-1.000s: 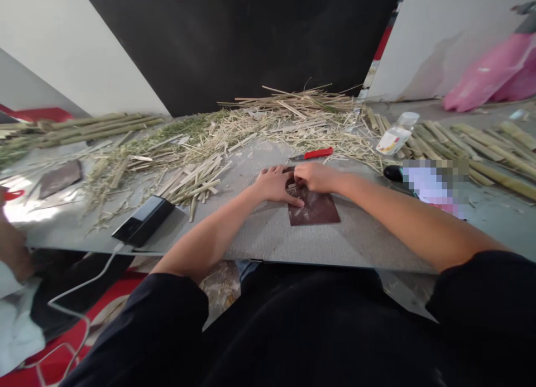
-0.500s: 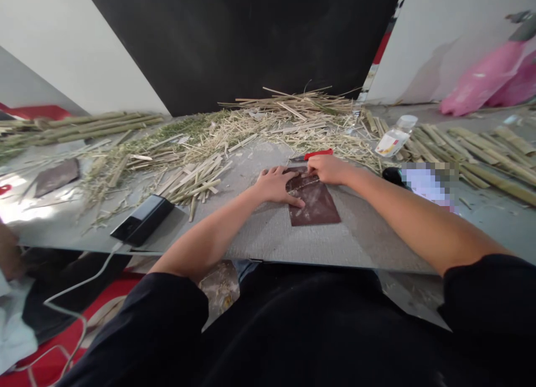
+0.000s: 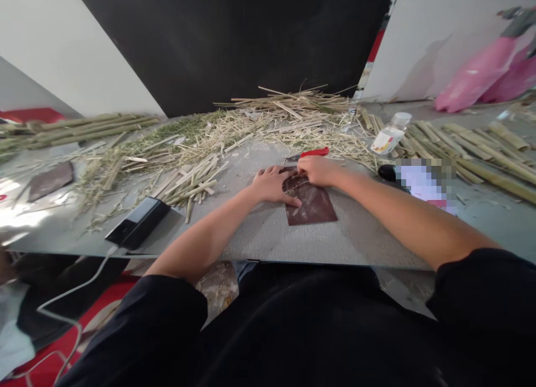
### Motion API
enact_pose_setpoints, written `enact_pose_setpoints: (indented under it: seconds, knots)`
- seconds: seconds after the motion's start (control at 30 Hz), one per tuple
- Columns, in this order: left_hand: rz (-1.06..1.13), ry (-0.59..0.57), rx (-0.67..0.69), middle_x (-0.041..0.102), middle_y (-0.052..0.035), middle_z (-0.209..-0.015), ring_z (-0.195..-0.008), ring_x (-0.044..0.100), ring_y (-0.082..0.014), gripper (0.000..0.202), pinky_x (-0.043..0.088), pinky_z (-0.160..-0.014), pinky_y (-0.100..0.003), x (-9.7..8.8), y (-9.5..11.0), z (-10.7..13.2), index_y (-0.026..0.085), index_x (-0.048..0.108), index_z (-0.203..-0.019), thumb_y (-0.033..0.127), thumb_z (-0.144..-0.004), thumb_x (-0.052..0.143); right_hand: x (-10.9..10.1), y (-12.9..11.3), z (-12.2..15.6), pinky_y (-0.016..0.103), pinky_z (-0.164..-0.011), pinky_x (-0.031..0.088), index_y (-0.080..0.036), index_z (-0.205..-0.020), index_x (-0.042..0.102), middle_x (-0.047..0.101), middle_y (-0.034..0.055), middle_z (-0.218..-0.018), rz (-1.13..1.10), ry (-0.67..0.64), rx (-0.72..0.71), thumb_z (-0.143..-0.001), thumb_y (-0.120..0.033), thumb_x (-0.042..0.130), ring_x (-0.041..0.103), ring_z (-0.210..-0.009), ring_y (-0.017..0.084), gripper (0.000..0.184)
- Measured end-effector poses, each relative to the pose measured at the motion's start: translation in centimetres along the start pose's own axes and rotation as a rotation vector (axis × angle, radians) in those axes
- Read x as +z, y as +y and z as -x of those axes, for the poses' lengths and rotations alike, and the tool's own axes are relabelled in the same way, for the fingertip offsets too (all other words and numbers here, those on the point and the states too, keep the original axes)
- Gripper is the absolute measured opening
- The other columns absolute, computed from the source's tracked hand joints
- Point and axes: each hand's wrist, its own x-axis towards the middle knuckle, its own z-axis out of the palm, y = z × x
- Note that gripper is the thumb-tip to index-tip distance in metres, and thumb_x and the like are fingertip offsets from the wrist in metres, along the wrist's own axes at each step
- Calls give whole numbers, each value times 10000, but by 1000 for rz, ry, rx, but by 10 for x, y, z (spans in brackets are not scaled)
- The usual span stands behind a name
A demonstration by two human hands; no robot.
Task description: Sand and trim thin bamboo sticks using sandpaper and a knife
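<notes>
A dark brown sheet (image 3: 314, 205), which looks like sandpaper, lies on the grey tabletop with pale dusty streaks on it. My left hand (image 3: 274, 186) rests spread over its left side, thumb and fingers apart. Over the sheet's far edge my right hand (image 3: 317, 170) is closed, fingertips pressed down. What it pinches, if anything, is hidden under the fingers. Just beyond that hand lies a red-handled tool (image 3: 314, 152), perhaps a knife, partly covered from view.
Bamboo strips and shavings (image 3: 251, 127) cover the back of the table (image 3: 259, 242). Bamboo lengths (image 3: 473, 147), a clear bottle (image 3: 391, 134) and a blurred-out lit screen (image 3: 421, 180) are at right. A black device (image 3: 138, 222) with a cable and another brown sheet (image 3: 51, 180) lie left.
The whole view has shifted slightly. My right hand has moved a little left and nearer along the sheet; my left hand keeps its place on it.
</notes>
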Motion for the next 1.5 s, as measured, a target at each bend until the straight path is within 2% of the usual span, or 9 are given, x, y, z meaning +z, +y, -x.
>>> enact_pose_setpoints:
  seconds: [0.13,0.33,0.53,0.73,0.93,1.17,1.37,1.43,1.5]
  knots:
    - [0,22,10,365,-120,-1733,-1566,334,-467,1199,260,-1284,-612,0,0,0,356,512,-1612,990,-609,681,3,-19,-4,328,-737,389,-187,-856,636,705,110,-945,-15,-51,-105,-834,-112,625,589,-831,226,79]
    - [7,-37,-22,266,-130,-1784,-1593,251,-511,1319,222,-1270,-692,-2,2,-1,370,295,-1724,999,-621,654,-8,18,7,324,-759,418,-188,-877,656,714,100,-980,-42,-42,111,-787,-50,598,625,-868,227,174]
    - [-7,23,5,405,-138,-1703,-1563,339,-456,1211,260,-1285,-600,-1,0,0,347,503,-1613,998,-607,674,5,-18,-6,338,-753,409,-186,-852,647,707,117,-945,-15,-50,-116,-796,-104,661,601,-853,240,101]
    - [-1,-21,5,305,-175,-1753,-1595,268,-481,1353,246,-1265,-682,-1,0,-1,322,343,-1712,1038,-601,629,-6,12,4,312,-747,415,-198,-830,601,694,89,-923,-85,-8,68,-797,-10,584,606,-836,217,191]
    - [7,31,-9,368,-142,-1734,-1578,307,-478,1292,251,-1287,-609,1,-2,-1,305,449,-1658,978,-585,710,6,-37,-13,326,-784,428,-186,-839,620,709,117,-982,-73,-58,-129,-809,-70,670,617,-893,240,130]
    - [7,3,-4,312,-169,-1754,-1584,272,-508,1322,232,-1261,-684,0,2,-1,330,353,-1709,997,-614,676,-9,19,6,312,-766,421,-182,-842,624,694,101,-940,-60,-15,84,-816,-19,600,615,-870,227,167]
    - [6,44,17,436,-163,-1678,-1539,371,-467,1200,271,-1273,-605,4,-1,-1,300,526,-1606,951,-618,727,14,-26,-13,326,-757,402,-162,-890,661,706,126,-980,-34,-20,-139,-824,-89,649,590,-856,227,99]
    - [2,34,23,391,-165,-1709,-1554,347,-472,1218,261,-1273,-625,4,-2,-1,309,497,-1628,963,-624,715,12,-19,-10,324,-762,401,-158,-900,670,712,124,-981,-33,-28,-140,-833,-77,629,586,-855,219,112]
    - [-6,15,13,333,-173,-1739,-1566,311,-500,1281,246,-1261,-676,4,-1,-2,320,414,-1679,985,-621,692,4,5,0,323,-798,411,-157,-909,680,716,120,-982,-36,-17,-72,-834,-45,596,595,-883,219,159]
